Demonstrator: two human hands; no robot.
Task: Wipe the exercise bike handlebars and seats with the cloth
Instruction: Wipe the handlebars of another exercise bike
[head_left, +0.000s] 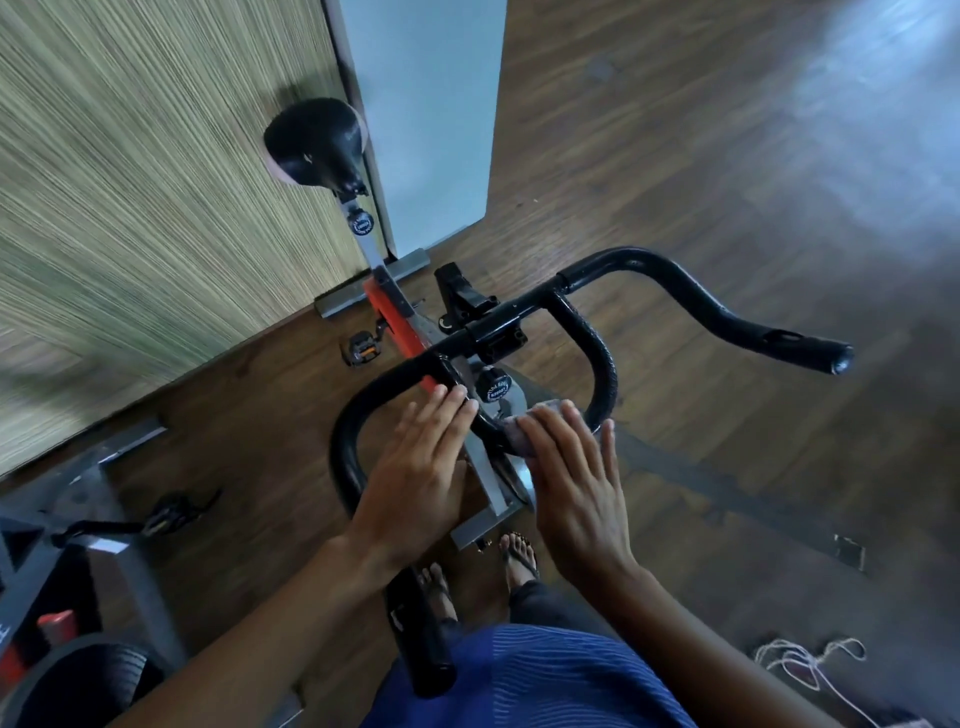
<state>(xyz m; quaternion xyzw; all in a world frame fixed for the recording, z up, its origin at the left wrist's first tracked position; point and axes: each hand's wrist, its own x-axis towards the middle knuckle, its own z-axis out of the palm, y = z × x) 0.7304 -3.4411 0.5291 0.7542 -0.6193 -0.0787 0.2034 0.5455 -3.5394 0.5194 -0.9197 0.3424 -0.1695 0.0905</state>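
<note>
An exercise bike stands below me with black handlebars (691, 296) and a black seat (314, 145) at the far end. My left hand (421, 467) lies with straight fingers over the inner loop of the handlebars, its fingertips touching the bar. My right hand (571, 478) presses a small greyish cloth (514, 431) against the inner loop bar, fingers laid over it. Most of the cloth is hidden under that hand.
A second bike's frame and wheel (78, 665) stand at the lower left. A striped wall panel (130, 208) and a white door (431, 114) rise behind the seat. White cord (810, 660) lies on the wooden floor at lower right. My feet (478, 577) stand by the bike's base.
</note>
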